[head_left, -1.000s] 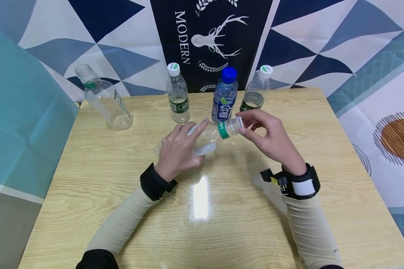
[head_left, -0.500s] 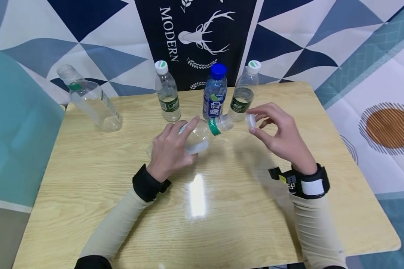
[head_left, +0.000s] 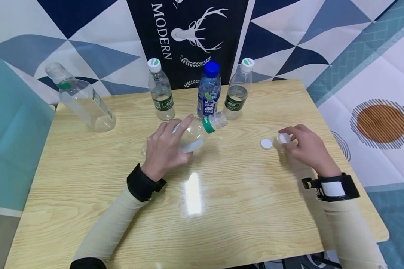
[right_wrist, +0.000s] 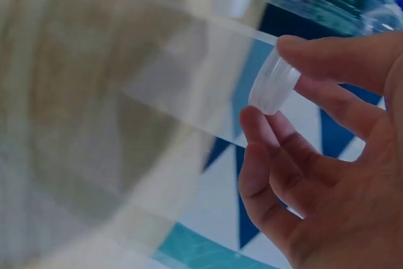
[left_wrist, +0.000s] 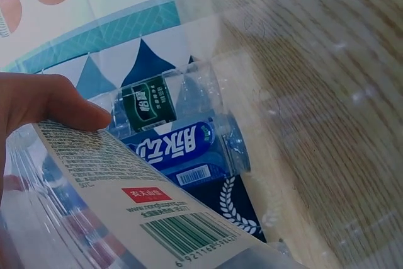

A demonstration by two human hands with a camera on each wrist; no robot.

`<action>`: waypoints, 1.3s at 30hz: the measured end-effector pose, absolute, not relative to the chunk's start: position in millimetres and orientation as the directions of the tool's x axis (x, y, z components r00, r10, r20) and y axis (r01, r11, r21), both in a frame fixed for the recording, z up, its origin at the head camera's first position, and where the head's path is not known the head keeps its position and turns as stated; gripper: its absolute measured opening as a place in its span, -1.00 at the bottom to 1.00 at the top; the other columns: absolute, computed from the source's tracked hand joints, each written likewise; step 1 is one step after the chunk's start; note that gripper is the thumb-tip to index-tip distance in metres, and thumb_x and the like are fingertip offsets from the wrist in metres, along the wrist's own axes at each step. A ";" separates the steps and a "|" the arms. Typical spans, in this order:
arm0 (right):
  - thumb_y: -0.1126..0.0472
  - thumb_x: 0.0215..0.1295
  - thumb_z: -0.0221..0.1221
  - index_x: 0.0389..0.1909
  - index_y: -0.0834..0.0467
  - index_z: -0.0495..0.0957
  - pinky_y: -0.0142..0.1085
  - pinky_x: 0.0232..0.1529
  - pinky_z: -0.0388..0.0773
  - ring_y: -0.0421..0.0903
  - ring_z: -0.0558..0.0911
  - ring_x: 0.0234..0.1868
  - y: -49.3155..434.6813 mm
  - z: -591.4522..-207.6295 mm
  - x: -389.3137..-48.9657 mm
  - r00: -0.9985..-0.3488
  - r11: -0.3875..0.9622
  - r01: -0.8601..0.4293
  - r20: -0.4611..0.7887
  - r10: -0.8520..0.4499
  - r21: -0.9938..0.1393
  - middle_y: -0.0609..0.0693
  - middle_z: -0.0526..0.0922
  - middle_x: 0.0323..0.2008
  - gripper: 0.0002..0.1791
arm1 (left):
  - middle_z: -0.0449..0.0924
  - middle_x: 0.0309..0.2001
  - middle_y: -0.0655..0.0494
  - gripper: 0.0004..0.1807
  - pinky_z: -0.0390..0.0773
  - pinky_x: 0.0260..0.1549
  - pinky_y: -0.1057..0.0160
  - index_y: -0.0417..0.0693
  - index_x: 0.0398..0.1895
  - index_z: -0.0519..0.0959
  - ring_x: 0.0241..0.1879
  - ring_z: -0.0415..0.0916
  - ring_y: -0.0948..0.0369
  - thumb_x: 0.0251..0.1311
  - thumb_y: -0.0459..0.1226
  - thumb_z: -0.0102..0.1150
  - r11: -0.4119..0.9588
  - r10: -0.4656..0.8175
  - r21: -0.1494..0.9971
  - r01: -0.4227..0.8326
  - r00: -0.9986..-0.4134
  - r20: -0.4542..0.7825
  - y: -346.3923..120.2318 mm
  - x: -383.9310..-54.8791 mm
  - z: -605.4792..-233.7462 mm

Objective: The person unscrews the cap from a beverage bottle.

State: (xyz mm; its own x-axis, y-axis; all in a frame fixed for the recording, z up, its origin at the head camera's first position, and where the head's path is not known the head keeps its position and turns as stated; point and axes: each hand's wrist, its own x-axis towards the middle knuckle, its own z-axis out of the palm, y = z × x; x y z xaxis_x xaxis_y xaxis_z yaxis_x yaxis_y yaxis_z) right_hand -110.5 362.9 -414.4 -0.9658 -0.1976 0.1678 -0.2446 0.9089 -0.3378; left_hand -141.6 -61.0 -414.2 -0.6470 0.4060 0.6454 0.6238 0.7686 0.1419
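My left hand [head_left: 167,145] grips a clear plastic bottle [head_left: 192,137] with a green neck band. The bottle leans with its uncapped mouth toward the upper right. Its printed label [left_wrist: 135,196] with a barcode faces the left wrist view. Over the right side of the table, my right hand [head_left: 306,147] pinches a translucent white bottle cap [right_wrist: 274,84] between thumb and fingers. Just left of that hand lies a second white cap [head_left: 266,144], flat on the wood.
Along the back of the table [head_left: 229,209] stand a green-labelled water bottle [head_left: 161,95], a blue-capped drink bottle [head_left: 209,91] and another green-labelled bottle [head_left: 236,93]. A tall clear bottle [head_left: 87,104] without a visible cap stands at the back left. Patterned cloth hangs behind.
My right hand has taken the cap off the bottle's mouth and carried it right and toward me, near the lying cap. My left hand still grips the bottle.
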 end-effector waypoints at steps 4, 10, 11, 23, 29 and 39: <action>0.35 -0.01 0.21 -0.04 0.18 0.61 -0.06 -0.42 0.42 0.08 0.50 -0.26 366.9 -426.6 -118.2 -0.971 0.928 -0.231 0.125 -0.202 -0.293 0.17 0.50 -0.15 -0.58 | 0.50 -0.03 -0.02 0.03 0.45 -0.77 0.09 0.23 0.36 0.29 -0.22 0.47 -0.01 -0.43 0.14 0.29 0.766 0.407 0.149 0.625 -0.652 0.640 -60.2 -140.7 -414.8; 0.33 -0.05 0.23 -0.06 0.15 0.63 -0.03 -0.45 0.45 0.08 0.53 -0.32 369.1 -436.9 -122.7 -0.971 0.935 -0.239 0.080 -0.225 -0.264 0.19 0.53 -0.17 -0.58 | 0.51 -0.04 -0.02 0.03 0.42 -0.80 0.11 0.22 0.35 0.29 -0.23 0.47 -0.01 -0.44 0.13 0.28 0.769 0.401 0.153 0.621 -0.654 0.642 -59.8 -138.9 -414.7; 0.32 -0.03 0.24 -0.06 0.15 0.63 -0.03 -0.45 0.46 0.08 0.53 -0.32 368.9 -438.0 -123.4 -0.970 0.934 -0.243 0.076 -0.231 -0.263 0.19 0.53 -0.17 -0.59 | 0.51 -0.04 -0.02 0.03 0.42 -0.80 0.11 0.22 0.35 0.30 -0.24 0.47 0.00 -0.44 0.13 0.28 0.770 0.398 0.151 0.620 -0.652 0.645 -60.0 -139.0 -414.9; 0.27 -0.02 0.29 -0.03 0.18 0.60 -0.05 -0.44 0.45 0.06 0.51 -0.32 363.0 -436.6 -128.2 -0.972 0.942 -0.231 0.024 -0.233 -0.244 0.22 0.51 -0.16 -0.57 | 0.51 -0.06 -0.01 0.02 0.42 -0.80 0.11 0.21 0.36 0.30 -0.26 0.46 0.01 -0.41 0.14 0.25 0.775 0.389 0.149 0.614 -0.650 0.653 -62.3 -139.8 -414.1; 0.25 -0.01 0.29 0.07 0.22 0.51 0.01 -0.37 0.47 0.12 0.53 -0.22 361.9 -431.6 -127.9 -0.975 0.941 -0.210 -0.013 -0.221 -0.267 0.28 0.47 -0.13 -0.47 | 0.51 -0.06 -0.01 0.03 0.39 -0.82 0.13 0.21 0.37 0.28 -0.24 0.47 0.01 -0.42 0.11 0.28 0.775 0.382 0.157 0.612 -0.652 0.655 -62.9 -140.7 -412.2; 0.23 0.02 0.34 0.12 0.25 0.47 -0.08 -0.32 0.47 0.07 0.52 -0.24 334.1 -406.2 -122.5 -0.970 0.901 -0.237 0.042 -0.238 -0.362 0.18 0.45 -0.14 -0.42 | 0.51 -0.03 0.00 0.05 0.38 -0.82 0.13 0.22 0.37 0.27 -0.17 0.48 0.01 -0.44 0.11 0.31 0.773 0.376 0.171 0.611 -0.658 0.652 -61.6 -142.5 -412.7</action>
State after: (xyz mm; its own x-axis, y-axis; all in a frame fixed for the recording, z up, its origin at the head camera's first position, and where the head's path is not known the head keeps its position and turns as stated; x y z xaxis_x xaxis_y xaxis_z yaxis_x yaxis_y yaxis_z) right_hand -122.5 334.1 -406.2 -0.9703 -0.2382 0.0417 -0.2369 0.9015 -0.3622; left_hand -142.5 -61.6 -412.7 -0.6583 0.3756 0.6523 0.6106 0.7733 0.1710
